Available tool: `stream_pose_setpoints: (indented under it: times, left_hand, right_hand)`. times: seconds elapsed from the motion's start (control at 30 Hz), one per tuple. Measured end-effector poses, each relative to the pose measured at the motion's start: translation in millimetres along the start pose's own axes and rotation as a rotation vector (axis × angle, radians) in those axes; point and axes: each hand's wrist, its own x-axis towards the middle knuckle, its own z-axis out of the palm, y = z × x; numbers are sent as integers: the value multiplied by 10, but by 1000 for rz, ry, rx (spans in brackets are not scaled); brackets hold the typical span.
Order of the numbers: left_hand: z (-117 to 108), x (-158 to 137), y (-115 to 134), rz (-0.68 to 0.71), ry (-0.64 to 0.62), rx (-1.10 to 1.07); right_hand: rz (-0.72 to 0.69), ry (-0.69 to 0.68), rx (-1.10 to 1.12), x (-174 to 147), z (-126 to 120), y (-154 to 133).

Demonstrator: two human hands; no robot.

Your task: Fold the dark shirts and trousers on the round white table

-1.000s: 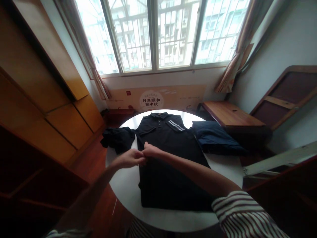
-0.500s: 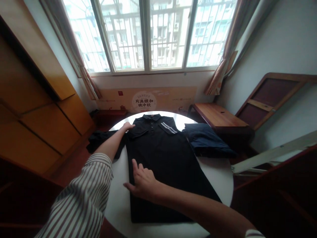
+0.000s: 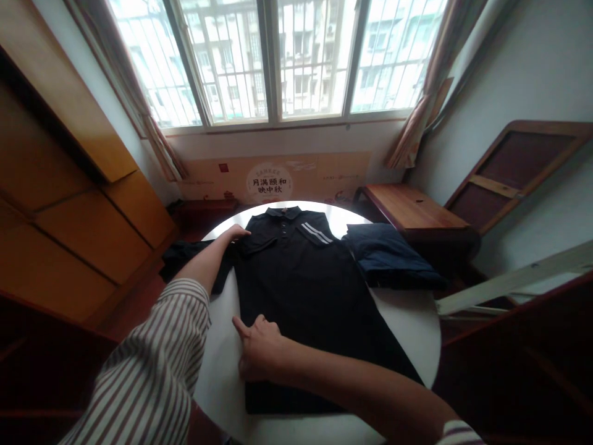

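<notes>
A black polo shirt (image 3: 306,290) lies flat with its collar away from me. Two white stripes mark its right sleeve, and both sleeves are folded inward over the body. At the far left shoulder my left hand (image 3: 237,233) is closed on the shirt's edge, its fingertips partly hidden. My right hand (image 3: 262,349) rests at the shirt's left edge, lower down. Its index finger stretches left over the white table (image 3: 217,358), the thumb sits apart below it, and the other fingers are bent. No grip on the cloth shows there.
Dark folded clothing (image 3: 393,256) lies on the table's right side. Another black garment (image 3: 178,256) hangs over the left edge, partly behind my left arm. A wooden side table (image 3: 412,207) stands at the back right, and wooden cabinets (image 3: 78,241) line the left.
My right hand has moved a little left and down to the shirt's left edge, with its fingers more bent. My left hand stays at the shoulder. The view has tilted slightly.
</notes>
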Motion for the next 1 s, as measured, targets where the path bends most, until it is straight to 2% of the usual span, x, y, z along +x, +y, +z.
stream_pose_setpoints:
  times: [0.1, 0.2, 0.3, 0.4, 0.53, 0.63, 0.8, 0.9, 1.0]
  left_hand:
    - [-16, -11, -33, 12, -11, -29]
    - [-16, -28, -35, 20, -12, -52]
    - [-7, -46, -25, 29, -7, -83]
    - [2, -65, -24, 30, -4, -131]
    - [10, -94, -11, 32, 4, -227]
    - [1, -116, 60, 50, -3, -325]
    - [-70, -141, 422, 106, -45, -524]
    - [-92, -141, 796, 169, -65, -646]
    - [4, -139, 1216, 237, -77, -753]
  right_hand:
    - [-133, 2, 77, -52, -58, 21]
    - [-225, 94, 164, -70, -33, 32]
    - [-139, 147, 180, -54, 0, 44]
    - [-26, 143, 171, -27, 1, 73]
    - [-148, 107, 168, -47, -39, 140]
    - [-199, 215, 189, -161, -120, 218]
    - [-212, 481, 502, -496, -365, 468]
    - [-221, 542, 722, -716, -478, 648]
    - [-159, 593, 838, -949, -506, 810]
